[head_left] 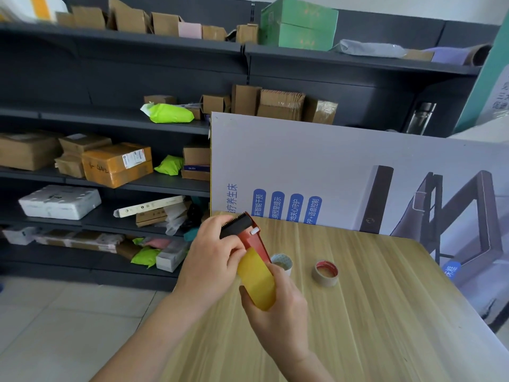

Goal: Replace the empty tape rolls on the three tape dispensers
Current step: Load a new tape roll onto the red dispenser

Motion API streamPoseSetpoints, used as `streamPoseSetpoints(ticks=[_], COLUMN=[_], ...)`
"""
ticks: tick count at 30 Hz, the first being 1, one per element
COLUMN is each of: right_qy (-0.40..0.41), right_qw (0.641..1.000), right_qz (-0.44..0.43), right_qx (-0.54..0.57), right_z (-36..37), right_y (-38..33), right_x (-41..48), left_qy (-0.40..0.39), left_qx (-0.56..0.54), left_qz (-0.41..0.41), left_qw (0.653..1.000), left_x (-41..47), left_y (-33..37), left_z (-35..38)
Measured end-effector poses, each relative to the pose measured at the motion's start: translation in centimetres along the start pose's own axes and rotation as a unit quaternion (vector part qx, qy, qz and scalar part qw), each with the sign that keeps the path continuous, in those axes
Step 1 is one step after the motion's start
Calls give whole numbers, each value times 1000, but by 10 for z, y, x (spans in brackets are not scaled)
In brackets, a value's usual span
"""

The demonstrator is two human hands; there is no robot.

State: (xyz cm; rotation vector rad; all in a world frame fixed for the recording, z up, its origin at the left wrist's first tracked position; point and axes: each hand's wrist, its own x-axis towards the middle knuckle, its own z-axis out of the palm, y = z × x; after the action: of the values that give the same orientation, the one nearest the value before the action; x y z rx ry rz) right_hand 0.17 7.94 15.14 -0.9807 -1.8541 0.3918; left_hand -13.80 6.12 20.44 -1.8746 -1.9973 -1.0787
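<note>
Left hand [212, 252] grips red dispenser [249, 235], right hand [275, 301] clasps yellow tape roll [257, 279], part-hiding white roll [283, 262] near red-lined roll [325, 272].

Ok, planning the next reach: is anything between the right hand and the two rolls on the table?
Nothing visible does. The right hand, gripping the dispenser, is in front of the pale roll; only bare table lies toward the red-cored roll.

bright, even light | soft shadows | wide-angle edge bend | slight blur

Parcel stockroom: dark metal shelving [82, 117] full of taped cardboard parcels [117, 164] and green mailer bags [168, 113].
</note>
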Motion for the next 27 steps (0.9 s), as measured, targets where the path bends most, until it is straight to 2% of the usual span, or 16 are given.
streamPoseSetpoints(ticks=[7, 14, 19, 23, 27], right_qy=[-3, -21, -36, -62, -109], right_qw=[1000, 1000, 999, 997, 992], right_qz=[0, 7, 7, -4, -12], right_qx=[8, 10, -20, -42, -54], right_z=[-3, -4, -7, -8, -9], right_y=[-1, 2, 6, 9, 10], right_x=[2, 6, 6, 3, 1], left_qy=[93, 106, 65, 50, 15], left_qx=[99, 191, 194, 124, 53], left_qz=[58, 113, 60, 10, -84], left_qw=[989, 969, 977, 991, 995], left_x=[4, 12, 17, 23, 29], left_y=[8, 18, 14, 13, 0], left_z=[-8, -12, -13, -17, -15])
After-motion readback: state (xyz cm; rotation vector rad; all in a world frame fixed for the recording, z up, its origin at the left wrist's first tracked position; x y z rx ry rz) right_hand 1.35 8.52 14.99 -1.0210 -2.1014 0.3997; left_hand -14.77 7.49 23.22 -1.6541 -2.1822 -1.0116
